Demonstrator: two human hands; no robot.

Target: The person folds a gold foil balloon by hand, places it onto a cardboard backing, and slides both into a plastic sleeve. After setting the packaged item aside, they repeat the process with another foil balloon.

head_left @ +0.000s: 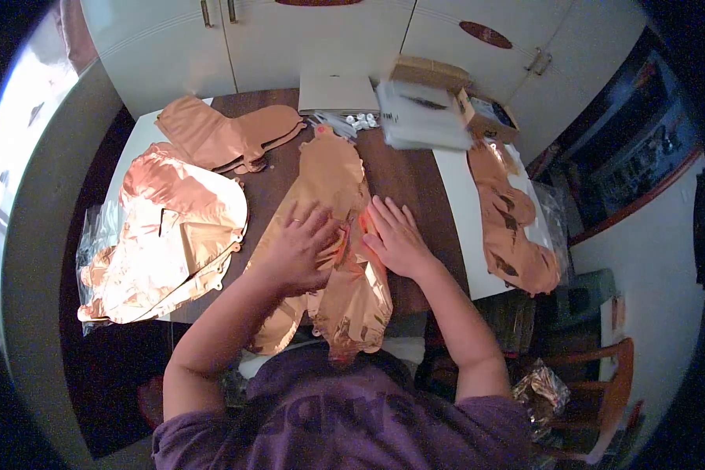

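A flat rose-gold foil balloon [333, 172] lies lengthwise across the middle of the table, its lower end hanging over the near edge. My left hand [299, 244] rests palm down on it with fingers spread. Pressed flat along its right edge is my right hand [395, 235], fingers stretched out. Both palms hide part of the foil, which looks creased and folded between them. To the left, a stack of shiny foil balloons [184, 215] lies beside more flat foil balloons [211, 129].
Another foil balloon [509, 227] lies on the table's right side. At the back are a flat carton [338, 94], small white pieces [360, 121], a clear plastic package [423, 117] and an open box [489, 113]. A wooden chair [615, 392] stands at right.
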